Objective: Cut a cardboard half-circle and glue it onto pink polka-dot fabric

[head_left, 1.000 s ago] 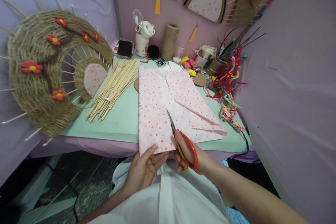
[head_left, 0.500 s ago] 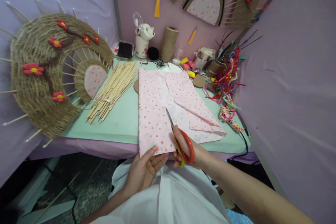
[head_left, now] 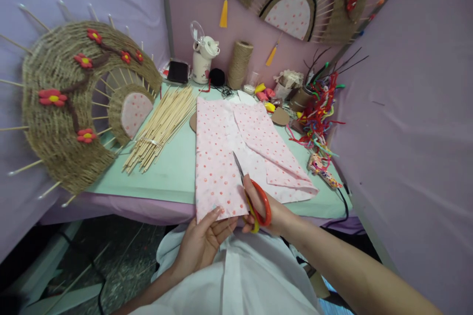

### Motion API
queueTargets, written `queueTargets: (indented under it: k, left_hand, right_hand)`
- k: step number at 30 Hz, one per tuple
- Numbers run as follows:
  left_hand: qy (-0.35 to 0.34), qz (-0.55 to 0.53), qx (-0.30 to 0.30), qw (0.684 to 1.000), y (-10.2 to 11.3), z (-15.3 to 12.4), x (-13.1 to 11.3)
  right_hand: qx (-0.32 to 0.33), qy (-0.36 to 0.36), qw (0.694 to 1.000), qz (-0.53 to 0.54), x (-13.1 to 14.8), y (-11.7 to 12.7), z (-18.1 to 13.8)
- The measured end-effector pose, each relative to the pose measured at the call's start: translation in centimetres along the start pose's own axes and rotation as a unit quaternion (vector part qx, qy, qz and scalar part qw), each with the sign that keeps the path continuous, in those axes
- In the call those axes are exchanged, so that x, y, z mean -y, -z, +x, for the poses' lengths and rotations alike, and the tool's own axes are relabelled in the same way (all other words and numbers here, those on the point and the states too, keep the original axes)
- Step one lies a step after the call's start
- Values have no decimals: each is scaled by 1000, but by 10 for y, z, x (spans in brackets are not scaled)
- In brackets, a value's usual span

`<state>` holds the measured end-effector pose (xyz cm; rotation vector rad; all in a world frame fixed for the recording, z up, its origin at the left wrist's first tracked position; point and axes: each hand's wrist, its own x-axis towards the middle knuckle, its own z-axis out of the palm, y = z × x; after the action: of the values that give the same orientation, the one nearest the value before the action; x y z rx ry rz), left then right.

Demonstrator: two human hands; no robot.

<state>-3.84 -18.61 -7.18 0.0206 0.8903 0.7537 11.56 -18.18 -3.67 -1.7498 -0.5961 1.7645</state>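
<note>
Pink dotted fabric (head_left: 216, 157) lies across the green-topped table, with its right part folded back over a white underside. My left hand (head_left: 207, 236) pinches its near edge, thumb on top and fingers beneath, just beyond the table's front. In my right hand (head_left: 264, 206) is a pair of scissors (head_left: 266, 202) with red and yellow handles. Their blades point away from me over the fabric, near its right side; the lower blade is hidden, probably by the cloth. Both hands are close together at the near edge.
Left of the fabric lies a bundle of thin sticks (head_left: 162, 128), beside a woven twine fan (head_left: 66, 103) with red flowers. Behind stand a white bottle (head_left: 202, 61) and a twine spool (head_left: 240, 65). Colourful pipe cleaners (head_left: 321, 113) and a patterned glue gun (head_left: 325, 170) lie right.
The view has shifted slightly, moving the background a little right and down. My hands, scissors and fabric keep almost the same places relative to one another.
</note>
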Motion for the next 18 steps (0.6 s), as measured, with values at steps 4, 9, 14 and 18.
queueTargets:
  k: [4,9,14,18]
  left_hand:
    - [-1,4,10,1000,1,0,0]
    - [-1,0,2,1000,0,1,0]
    - [1,-1,14,1000,0,2,0]
    - [-8,26,20,999,0,1,-1]
  right_hand:
    - [17,4,1000,4,6,0,-2]
    - [20,19,1000,2,8,-1,-1]
    - [-6,34,999,-9,6,-1,2]
    - [-32,15,999,-23,8,-2,2]
